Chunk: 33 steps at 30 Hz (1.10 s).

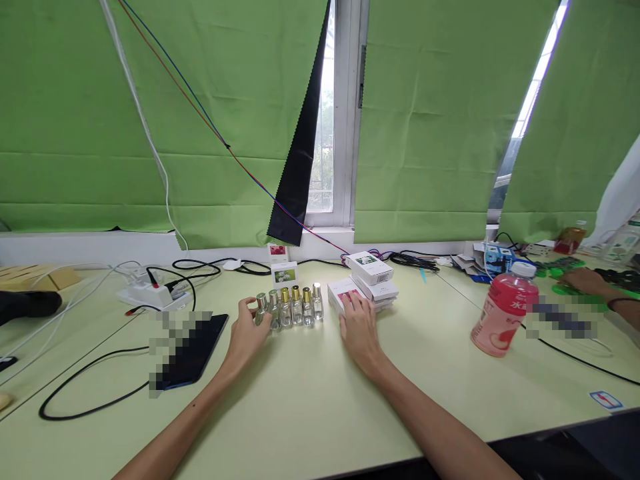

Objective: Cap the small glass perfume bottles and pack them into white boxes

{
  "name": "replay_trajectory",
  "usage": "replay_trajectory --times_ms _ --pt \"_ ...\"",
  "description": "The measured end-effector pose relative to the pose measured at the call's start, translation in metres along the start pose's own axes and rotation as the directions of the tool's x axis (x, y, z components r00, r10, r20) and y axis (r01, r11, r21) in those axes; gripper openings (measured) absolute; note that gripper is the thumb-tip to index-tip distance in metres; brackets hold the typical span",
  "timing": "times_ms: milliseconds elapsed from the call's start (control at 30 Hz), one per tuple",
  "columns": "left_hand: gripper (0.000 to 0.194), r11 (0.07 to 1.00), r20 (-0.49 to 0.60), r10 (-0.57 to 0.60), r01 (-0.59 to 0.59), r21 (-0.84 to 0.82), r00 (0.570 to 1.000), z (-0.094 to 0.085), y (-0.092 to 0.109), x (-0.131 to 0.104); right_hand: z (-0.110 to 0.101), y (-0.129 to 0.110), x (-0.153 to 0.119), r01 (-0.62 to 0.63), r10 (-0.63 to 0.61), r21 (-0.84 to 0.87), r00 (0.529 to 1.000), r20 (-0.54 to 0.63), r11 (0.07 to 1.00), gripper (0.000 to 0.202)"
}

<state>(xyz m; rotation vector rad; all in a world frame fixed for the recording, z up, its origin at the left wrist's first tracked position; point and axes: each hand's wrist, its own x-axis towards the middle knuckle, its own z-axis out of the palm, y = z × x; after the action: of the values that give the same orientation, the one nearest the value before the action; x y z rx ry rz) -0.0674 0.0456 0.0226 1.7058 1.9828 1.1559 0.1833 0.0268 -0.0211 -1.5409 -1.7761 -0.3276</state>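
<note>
A small sticker [606, 399] lay at the right near edge of the pale table [310, 427]. Farther in on the left was a dark, flat device [203, 350], partly pixelated, with a black cable [65, 410] looping beside it. On the right stood a pink drink bottle [505, 313] with a white cap.

Between them, the left hand [251, 335] curved around the left end of a cluster of small glass bottles [297, 310]. Its fingers were partly bent, touching the leftmost ones; whether they gripped any could not be told. At least six bottles stood upright, close together, under silvery and gold caps. To their right, the right hand [359, 328] lay over a flat white box [336, 291] with a pink picture, fingers extended and slightly apart; a firm hold on it could not be made out.

Just beyond that hand, more white boxes [384, 292] were stacked unevenly, and two small picture boxes [285, 274] stood behind the bottles. Far left sat a white power strip [153, 295]; far right, another person's hand [583, 283] reached over green items. Green curtains [435, 127] flanked the window [323, 140] at the back.
</note>
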Motion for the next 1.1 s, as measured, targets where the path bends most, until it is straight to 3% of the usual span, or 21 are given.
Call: replay_trajectory --times_ms 367,633,867,1100 --pt "0.051 0.977 -0.007 0.119 -0.115 0.182 0.993 -0.001 -0.002 -0.001 -0.003 -0.002 0.000 -0.002 0.002 0.029 1.000 0.001 1.000 0.046" --pt "0.021 0.927 0.069 0.102 -0.120 0.355 0.992 -0.015 0.002 -0.001 -0.002 -0.005 -0.001 -0.028 0.028 0.000 0.999 -0.039 1.000 0.042" --pt "0.020 0.910 0.120 0.075 -0.117 0.398 0.990 -0.025 0.002 0.004 0.001 -0.005 -0.004 -0.055 0.053 -0.042 0.997 -0.054 0.998 0.042" --pt "0.026 0.920 0.158 0.105 -0.157 0.360 0.982 -0.026 -0.005 0.012 -0.006 -0.009 -0.004 -0.081 0.084 -0.110 0.996 0.025 0.991 0.040"
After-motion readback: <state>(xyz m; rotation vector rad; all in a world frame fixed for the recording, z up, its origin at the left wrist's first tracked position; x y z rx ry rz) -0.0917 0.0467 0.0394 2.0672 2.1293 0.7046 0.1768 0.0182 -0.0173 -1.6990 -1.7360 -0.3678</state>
